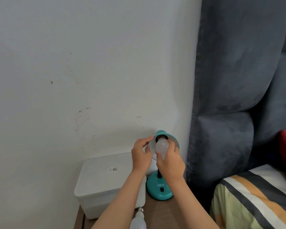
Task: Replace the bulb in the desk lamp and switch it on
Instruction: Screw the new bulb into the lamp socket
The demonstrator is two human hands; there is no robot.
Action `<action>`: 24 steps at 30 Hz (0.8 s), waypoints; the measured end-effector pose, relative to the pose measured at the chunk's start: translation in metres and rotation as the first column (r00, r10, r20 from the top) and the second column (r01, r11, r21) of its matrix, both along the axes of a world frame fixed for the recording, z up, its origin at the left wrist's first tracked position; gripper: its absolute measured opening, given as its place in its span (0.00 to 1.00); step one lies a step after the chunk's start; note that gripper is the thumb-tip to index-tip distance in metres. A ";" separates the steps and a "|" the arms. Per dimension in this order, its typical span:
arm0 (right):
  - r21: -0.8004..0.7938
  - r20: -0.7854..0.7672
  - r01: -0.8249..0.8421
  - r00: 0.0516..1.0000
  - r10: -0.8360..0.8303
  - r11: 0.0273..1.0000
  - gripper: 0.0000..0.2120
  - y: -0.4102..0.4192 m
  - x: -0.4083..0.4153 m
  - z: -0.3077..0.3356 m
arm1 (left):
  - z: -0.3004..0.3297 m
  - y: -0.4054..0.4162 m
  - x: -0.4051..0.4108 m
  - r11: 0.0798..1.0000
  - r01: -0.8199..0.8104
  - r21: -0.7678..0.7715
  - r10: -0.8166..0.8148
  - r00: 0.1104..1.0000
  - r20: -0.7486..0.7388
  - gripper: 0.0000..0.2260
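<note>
Nearest the camera, one spare bulb (138, 220) lies on the wooden table (157, 212), its screw cap pointing away toward the wall, partly crossed by the left forearm. Both bare forearms reach up and forward from the bottom edge, side by side, wrists slightly bent.

Next comes one white lidded box (104, 182) on the left of the table, and just beside it on the right the teal base (160, 189) of the single desk lamp, marked ATN, with a black switch (162, 189) on its front.

Above the base, the right hand (171, 161) cups a second bulb (162, 147), fingers curled closed around its frosted globe from below and the right, thumb on the left side. The bulb's neck sits at the dark socket inside the lamp shade (169, 137); how far it is screwed in cannot be told. The left hand (141, 154) pinches the shade's left rim, index finger on the upper edge and thumb below, steadying it.

So: two bulbs, one lamp, one box, two hands.

Farthest back stand the pale wall (89, 63) and, to the right, a grey padded headboard (238, 80) above striped bedding (254, 200)
</note>
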State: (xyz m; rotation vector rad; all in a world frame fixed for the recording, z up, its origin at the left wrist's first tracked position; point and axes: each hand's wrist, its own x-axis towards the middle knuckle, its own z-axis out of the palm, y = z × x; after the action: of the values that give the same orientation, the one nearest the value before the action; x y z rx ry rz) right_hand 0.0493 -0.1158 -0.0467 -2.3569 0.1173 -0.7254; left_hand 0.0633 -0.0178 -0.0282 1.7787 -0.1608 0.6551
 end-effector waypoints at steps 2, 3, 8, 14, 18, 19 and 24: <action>-0.002 -0.006 0.005 1.000 -0.005 1.000 0.27 0.000 0.000 0.000 | 0.000 0.000 0.000 1.000 -0.001 0.003 0.001 1.000 0.005 0.22; 0.002 -0.009 0.008 1.000 -0.008 1.000 0.28 0.000 -0.001 0.000 | 0.000 0.000 -0.001 1.000 -0.003 0.001 0.003 1.000 0.003 0.22; 0.036 -0.023 -0.031 0.999 0.032 0.999 0.27 -0.004 -0.001 -0.001 | 0.004 0.004 -0.002 0.999 0.016 0.037 -0.014 0.999 -0.045 0.21; 0.059 0.023 -0.051 0.998 0.050 0.997 0.28 -0.007 -0.017 0.004 | 0.010 0.014 -0.018 0.982 0.124 0.143 -0.100 0.982 -0.163 0.19; 0.123 0.169 -0.067 0.984 0.046 0.990 0.22 0.000 -0.033 -0.005 | 0.002 0.027 -0.040 0.981 0.096 0.168 -0.057 0.973 -0.223 0.20; 0.137 0.212 -0.087 0.976 0.057 0.987 0.20 0.003 -0.037 -0.010 | 0.000 0.033 -0.045 0.983 0.075 0.170 -0.035 0.973 -0.227 0.20; 0.113 0.274 -0.219 0.944 0.182 0.969 0.12 0.022 -0.050 -0.031 | -0.019 0.073 -0.072 0.975 -0.057 0.214 0.114 0.958 -0.263 0.19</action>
State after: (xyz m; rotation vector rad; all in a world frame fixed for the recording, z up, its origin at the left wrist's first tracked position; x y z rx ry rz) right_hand -0.0007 -0.0936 -0.0781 -2.0801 -0.1792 -0.8881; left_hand -0.0085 0.0551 -0.0472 2.0653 0.0404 0.4588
